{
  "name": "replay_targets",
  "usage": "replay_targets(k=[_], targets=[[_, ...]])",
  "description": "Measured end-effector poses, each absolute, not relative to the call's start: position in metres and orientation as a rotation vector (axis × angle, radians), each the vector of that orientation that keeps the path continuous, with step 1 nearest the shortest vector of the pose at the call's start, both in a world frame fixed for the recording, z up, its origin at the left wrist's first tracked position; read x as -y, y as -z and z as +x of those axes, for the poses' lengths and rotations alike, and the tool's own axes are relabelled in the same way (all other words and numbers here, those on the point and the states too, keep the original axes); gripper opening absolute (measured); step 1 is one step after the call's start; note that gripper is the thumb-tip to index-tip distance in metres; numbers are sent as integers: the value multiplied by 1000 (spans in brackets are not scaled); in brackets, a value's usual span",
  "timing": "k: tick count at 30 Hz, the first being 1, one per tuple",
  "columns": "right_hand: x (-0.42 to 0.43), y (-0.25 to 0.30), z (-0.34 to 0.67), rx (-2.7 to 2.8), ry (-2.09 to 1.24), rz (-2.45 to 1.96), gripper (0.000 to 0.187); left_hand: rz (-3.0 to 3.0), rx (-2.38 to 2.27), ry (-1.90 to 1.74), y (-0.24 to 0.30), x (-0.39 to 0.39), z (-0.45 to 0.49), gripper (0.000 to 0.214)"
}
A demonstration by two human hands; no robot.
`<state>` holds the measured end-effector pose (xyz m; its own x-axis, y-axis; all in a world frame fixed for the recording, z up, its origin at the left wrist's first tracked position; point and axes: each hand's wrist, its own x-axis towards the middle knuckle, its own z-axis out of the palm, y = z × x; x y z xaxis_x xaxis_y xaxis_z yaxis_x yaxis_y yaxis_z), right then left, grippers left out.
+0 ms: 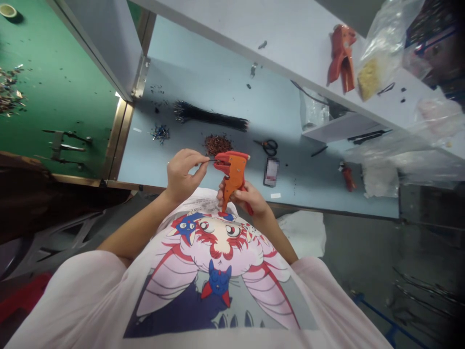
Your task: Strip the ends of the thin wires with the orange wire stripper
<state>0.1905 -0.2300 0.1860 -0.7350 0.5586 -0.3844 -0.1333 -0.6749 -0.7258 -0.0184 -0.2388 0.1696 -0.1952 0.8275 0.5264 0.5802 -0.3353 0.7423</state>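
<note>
My right hand (250, 198) is wrapped round the handles of an orange and red wire stripper (236, 172), held upright near the bench's front edge. Between thumb and forefinger, my left hand (186, 172) pinches a thin dark wire (211, 160), whose end reaches the stripper's jaws. Whether the jaws are closed on it I cannot tell. Just behind the tool lies a heap of small copper-brown pieces (218, 144). Beyond that heap, a long bundle of black wires (214, 117) rests on the blue bench.
Scissors (269, 146) and a phone (271, 172) lie right of my hands. A small pile of blue and silver bits (160, 133) sits at left. Overhead, a shelf (232, 36) carries another orange stripper (342, 58). A red-handled tool (348, 176) lies far right, beside plastic bags (379, 169).
</note>
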Motion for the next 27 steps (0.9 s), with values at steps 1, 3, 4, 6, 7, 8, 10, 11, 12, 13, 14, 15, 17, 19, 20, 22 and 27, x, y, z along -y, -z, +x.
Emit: replay_targets(k=[1,3,4,6,7,8,10,11,12,13,14,15,17,19,20,22,27], targets=[[230,-186,190,982,-2407,-851,41,1826,-1654,-1536,-170,239,-18,5],[230,-187,190,996,-2397,-852,39,1830,-1658,-1513,-170,238,-18,6],[230,-187,190,1008,-2392,-854,38,1831,-1660,-1505,-170,238,-18,6],[230,-186,189,1034,-2379,-872,35,1831,-1658,-1501,-171,238,-17,6],[230,-186,188,1041,-2370,-884,34,1830,-1654,-1506,-171,238,-17,6],[230,-186,188,1042,-2362,-896,34,1829,-1651,-1513,-171,238,-17,6],[230,-185,187,1033,-2351,-915,34,1827,-1649,-1516,-171,238,-18,6],[230,-185,187,1029,-2352,-924,34,1826,-1653,-1511,-171,238,-18,6],[230,-185,186,1027,-2353,-932,34,1826,-1657,-1503,-171,238,-19,6],[229,-185,186,1027,-2354,-941,35,1828,-1660,-1493,-171,238,-19,7],[229,-185,186,1029,-2353,-950,35,1830,-1662,-1487,-171,238,-20,7],[229,-185,185,1030,-2350,-960,35,1833,-1660,-1487,-171,238,-20,6],[229,-186,185,1033,-2341,-979,34,1838,-1653,-1503,-171,238,-21,6],[229,-186,184,1040,-2334,-978,31,1843,-1647,-1524,-171,238,-21,6],[230,-186,183,1047,-2331,-968,30,1846,-1646,-1528,-171,238,-22,6],[230,-187,182,1061,-2326,-938,27,1849,-1650,-1514,-171,238,-22,6],[231,-187,178,1050,-2353,-912,24,1847,-1685,-1430,-171,239,-23,7]])
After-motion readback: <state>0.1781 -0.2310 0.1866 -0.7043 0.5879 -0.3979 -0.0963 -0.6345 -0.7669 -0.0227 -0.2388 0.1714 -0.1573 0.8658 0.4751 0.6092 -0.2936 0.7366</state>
